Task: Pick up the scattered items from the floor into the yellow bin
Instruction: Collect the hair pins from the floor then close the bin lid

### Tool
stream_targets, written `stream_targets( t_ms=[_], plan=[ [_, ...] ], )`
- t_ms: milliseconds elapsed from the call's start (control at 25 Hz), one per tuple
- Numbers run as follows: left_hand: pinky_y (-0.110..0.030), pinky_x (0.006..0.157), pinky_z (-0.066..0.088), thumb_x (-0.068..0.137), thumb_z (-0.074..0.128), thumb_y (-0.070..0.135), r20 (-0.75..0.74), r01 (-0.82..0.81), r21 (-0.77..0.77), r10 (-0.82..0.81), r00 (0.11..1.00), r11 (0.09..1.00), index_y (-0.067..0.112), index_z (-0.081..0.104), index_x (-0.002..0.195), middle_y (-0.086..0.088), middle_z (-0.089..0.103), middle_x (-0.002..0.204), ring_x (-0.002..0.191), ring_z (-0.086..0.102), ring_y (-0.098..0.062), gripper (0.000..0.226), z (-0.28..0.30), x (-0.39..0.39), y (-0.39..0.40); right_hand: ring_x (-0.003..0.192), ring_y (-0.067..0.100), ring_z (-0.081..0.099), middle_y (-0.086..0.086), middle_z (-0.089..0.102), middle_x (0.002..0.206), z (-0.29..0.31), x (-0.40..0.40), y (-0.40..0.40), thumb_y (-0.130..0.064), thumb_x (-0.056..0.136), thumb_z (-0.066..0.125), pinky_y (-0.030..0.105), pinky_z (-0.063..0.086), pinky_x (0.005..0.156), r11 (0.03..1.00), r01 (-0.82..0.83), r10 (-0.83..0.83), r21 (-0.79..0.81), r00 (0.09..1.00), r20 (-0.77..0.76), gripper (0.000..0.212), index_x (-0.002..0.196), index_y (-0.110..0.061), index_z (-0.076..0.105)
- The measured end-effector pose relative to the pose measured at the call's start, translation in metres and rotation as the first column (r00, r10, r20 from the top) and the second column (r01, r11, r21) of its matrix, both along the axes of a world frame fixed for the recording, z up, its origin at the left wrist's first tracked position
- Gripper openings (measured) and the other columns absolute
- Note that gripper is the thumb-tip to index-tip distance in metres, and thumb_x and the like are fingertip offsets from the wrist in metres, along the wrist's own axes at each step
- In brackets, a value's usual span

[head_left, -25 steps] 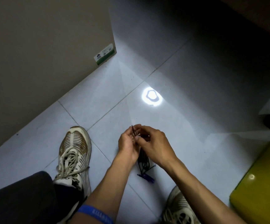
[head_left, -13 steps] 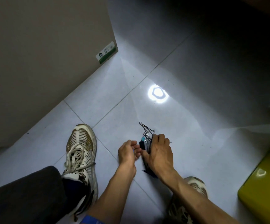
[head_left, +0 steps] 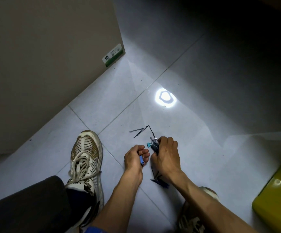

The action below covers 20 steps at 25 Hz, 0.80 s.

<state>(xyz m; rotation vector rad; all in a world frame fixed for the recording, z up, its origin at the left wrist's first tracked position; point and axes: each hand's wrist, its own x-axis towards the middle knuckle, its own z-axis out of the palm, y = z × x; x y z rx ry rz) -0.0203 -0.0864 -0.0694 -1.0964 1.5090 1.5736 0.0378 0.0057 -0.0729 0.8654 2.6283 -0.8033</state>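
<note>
My left hand (head_left: pixel 135 158) curls around a small blue clip (head_left: pixel 141 160) low over the tiled floor. My right hand (head_left: pixel 167 157) grips a bunch of dark clips and hairpins (head_left: pixel 154 145), with a teal clip (head_left: pixel 148 144) at its fingertips. Two black hairpins (head_left: pixel 139 132) lie on the floor just beyond both hands. A dark blue clip with black pins (head_left: pixel 159 181) lies under my right wrist. The yellow bin (head_left: pixel 277 197) shows only its corner at the lower right edge.
A tall beige cabinet side (head_left: pixel 52 64) with a green-white label (head_left: pixel 113 55) stands to the left. My left shoe (head_left: pixel 86 158) and right shoe (head_left: pixel 193 217) rest on the grey tiles. A bright lamp reflection (head_left: pixel 165 98) glares on the floor ahead.
Both hands have dropped to the floor and moved apart. Hairpins now lie loose on the tiles beyond them, and my left hand holds a blue clip.
</note>
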Motion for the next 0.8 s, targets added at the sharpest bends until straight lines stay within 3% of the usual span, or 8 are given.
stream_targets(
  t_ms=[120, 280, 400, 560, 640, 720, 800],
  plan=[
    [-0.02, 0.043, 0.046, 0.097, 0.046, 0.014, -0.001, -0.014, -0.006, 0.014, 1.0, 1.0, 0.002, 0.061, 0.083, -0.009, 0.065, 0.063, 0.049, 0.058, -0.018, 0.024, -0.001, -0.001, 0.0, 0.099, 0.029, 0.048, 0.011, 0.052, 0.11, -0.005, -0.003, 0.009, -0.007, 0.074, 0.062, 0.04, 0.045, 0.083, 0.976, 0.151, -0.148, -0.157, 0.988, 0.032, 0.042, 0.114, -0.008, 0.05],
    [-0.021, 0.043, 0.045, 0.097, 0.045, 0.013, 0.01, -0.013, -0.006, 0.013, 1.0, 1.0, 0.003, 0.06, 0.082, -0.009, 0.064, 0.062, 0.049, 0.056, -0.018, 0.024, 0.0, 0.001, 0.0, 0.097, 0.028, 0.053, 0.008, 0.058, 0.105, -0.009, -0.011, 0.015, -0.007, 0.075, 0.063, 0.039, 0.048, 0.08, 0.941, 0.244, -0.226, -0.233, 0.969, 0.101, 0.029, 0.102, -0.013, 0.054],
    [-0.024, 0.051, 0.049, 0.097, 0.046, 0.013, -0.001, 0.005, -0.01, -0.005, 1.0, 1.0, 0.003, 0.062, 0.083, -0.009, 0.066, 0.065, 0.052, 0.059, -0.018, 0.023, -0.001, 0.003, 0.0, 0.096, 0.027, 0.049, 0.005, 0.052, 0.105, -0.008, -0.008, 0.014, -0.011, 0.077, 0.061, 0.035, 0.043, 0.075, 0.976, 0.168, -0.15, -0.141, 0.98, 0.13, 0.02, 0.094, -0.016, 0.054],
    [-0.029, 0.061, 0.054, 0.097, 0.047, 0.014, -0.01, 0.001, 0.001, -0.001, 1.0, 1.0, 0.001, 0.063, 0.087, -0.011, 0.067, 0.071, 0.05, 0.061, -0.016, 0.023, -0.002, 0.004, 0.0, 0.086, 0.027, 0.052, 0.007, 0.056, 0.097, -0.006, 0.006, 0.001, -0.009, 0.085, 0.058, 0.032, 0.036, 0.063, 0.997, -0.051, 0.052, 0.049, 0.998, -0.022, 0.011, 0.095, -0.011, 0.056],
    [-0.029, 0.061, 0.054, 0.098, 0.047, 0.017, -0.016, -0.006, 0.032, 0.006, 1.0, 0.999, 0.002, 0.063, 0.089, -0.01, 0.068, 0.071, 0.051, 0.061, -0.015, 0.024, -0.001, 0.004, 0.002, 0.081, 0.021, 0.054, 0.003, 0.061, 0.09, 0.001, 0.006, 0.006, -0.011, 0.086, 0.06, 0.03, 0.039, 0.063, 0.994, 0.063, -0.071, -0.085, 0.993, -0.094, 0.006, 0.092, -0.014, 0.057],
    [-0.028, 0.061, 0.053, 0.101, 0.046, 0.026, -0.016, -0.033, 0.13, 0.035, 0.999, 0.991, 0.004, 0.064, 0.089, -0.007, 0.07, 0.07, 0.057, 0.065, -0.016, 0.03, 0.004, 0.003, 0.008, 0.071, 0.01, 0.057, -0.006, 0.064, 0.079, 0.014, 0.0, 0.013, -0.014, 0.081, 0.069, 0.023, 0.043, 0.063, 0.901, 0.24, -0.293, -0.362, 0.951, -0.098, 0.011, 0.088, -0.021, 0.062],
    [-0.028, 0.063, 0.054, 0.101, 0.045, 0.035, 0.014, -0.078, 0.271, 0.077, 0.997, 0.959, 0.007, 0.066, 0.087, -0.007, 0.072, 0.073, 0.064, 0.069, -0.018, 0.038, 0.009, 0.001, 0.015, 0.065, 0.0, 0.059, -0.012, 0.067, 0.075, 0.029, -0.002, 0.011, -0.015, 0.076, 0.076, 0.014, 0.045, 0.062, 0.827, 0.21, -0.317, -0.521, 0.94, -0.125, 0.019, 0.089, -0.027, 0.069]
  ],
)
